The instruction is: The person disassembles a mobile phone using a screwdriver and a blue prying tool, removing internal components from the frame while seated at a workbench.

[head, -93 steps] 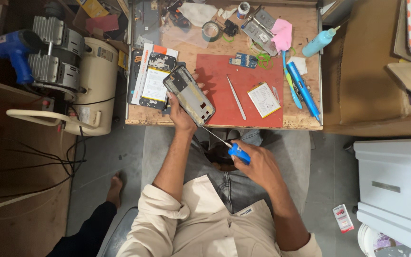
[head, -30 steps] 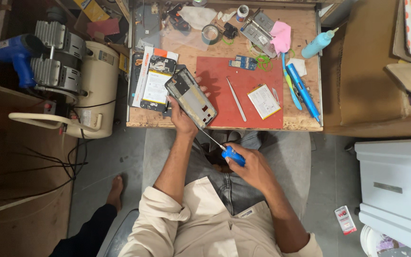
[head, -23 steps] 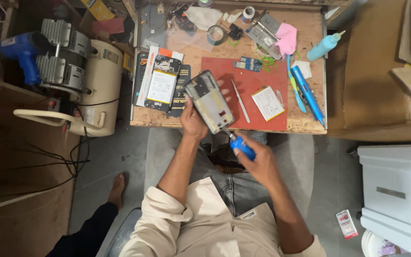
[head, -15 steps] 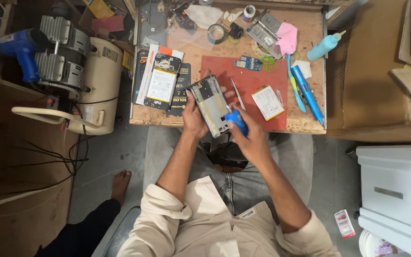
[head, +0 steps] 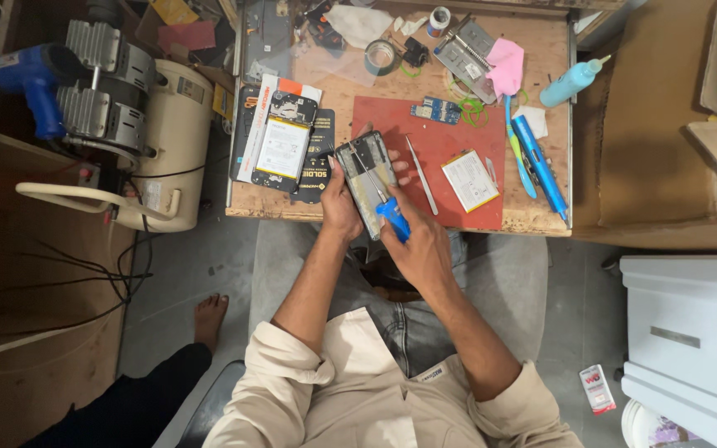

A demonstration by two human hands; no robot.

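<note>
Now that the right hand has been brought up from the lap, the blue-handled screwdriver gripped in it is set tip-down on the opened phone; a second ago it was held well below the table edge. The phone is clasped by the left hand over the near edge of the wooden table, beside the red mat, where tweezers lie. Work on the phone's inside seems to be under way.

Black flat package on workbench, small white-red packet on floor
</note>
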